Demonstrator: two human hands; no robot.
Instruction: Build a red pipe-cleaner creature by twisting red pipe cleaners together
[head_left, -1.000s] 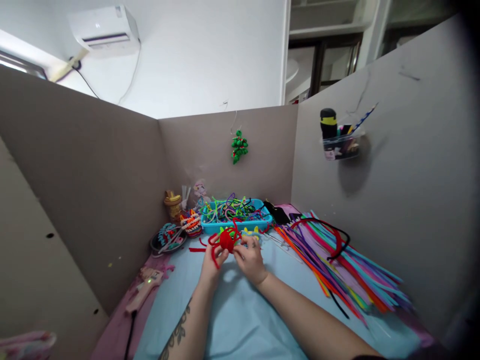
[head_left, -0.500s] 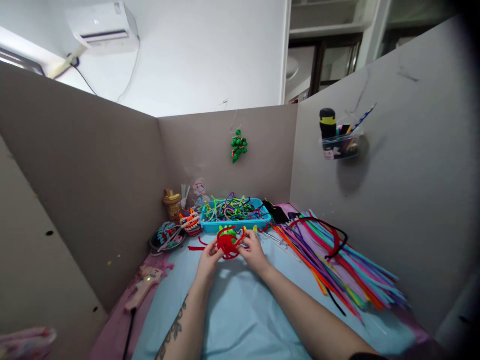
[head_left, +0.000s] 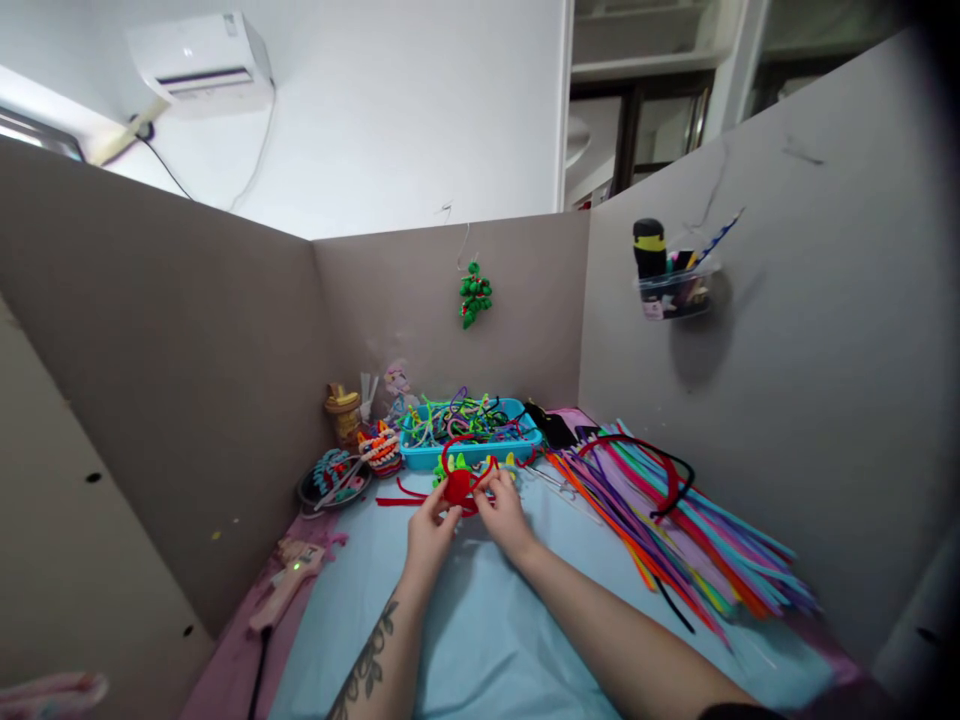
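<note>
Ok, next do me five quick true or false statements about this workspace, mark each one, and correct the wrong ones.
1. The left hand holds the red piece. True.

2. The right hand is inside the tray. False: its fingers are at the red piece, in front of the tray.

3. The tattoo is on the right forearm. False: it is on the left forearm.

4. The pipe cleaners fanned out beside the tray lie on the right. True.

5. The green ornament lies in the tray. False: it hangs against the back panel.
</note>
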